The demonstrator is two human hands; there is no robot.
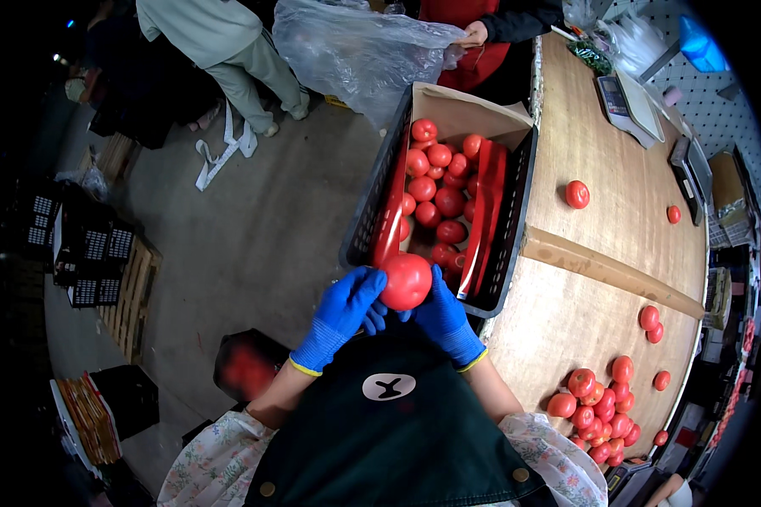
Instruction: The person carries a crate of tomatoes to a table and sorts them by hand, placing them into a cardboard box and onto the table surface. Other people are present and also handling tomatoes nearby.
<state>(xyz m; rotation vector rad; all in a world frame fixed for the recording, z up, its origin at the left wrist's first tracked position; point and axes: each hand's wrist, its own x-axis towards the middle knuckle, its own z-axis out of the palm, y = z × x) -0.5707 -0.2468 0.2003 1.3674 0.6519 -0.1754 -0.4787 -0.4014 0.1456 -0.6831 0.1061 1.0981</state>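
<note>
A large red tomato (406, 282) is held between my two blue-gloved hands, above the near end of a dark plastic crate (517, 222). My left hand (349, 301) grips its left side, fingers curled beneath. On its right side, my right hand (442, 310) has its fingers against the skin. Inside the crate, brown paper (444, 104) and red printed liner flaps (487, 209) surround several loose tomatoes (450, 203). The held tomato hides part of the crate's near end.
Right of the crate is a wooden table (609, 253) with a raised divider strip (609, 272), a tomato heap (602, 412) and scales (628, 108). Beyond the crate, another person's hand (474, 35) holds clear plastic sheeting (361, 57). A tomato-filled container (250, 364) and pallet (130, 298) stand at left.
</note>
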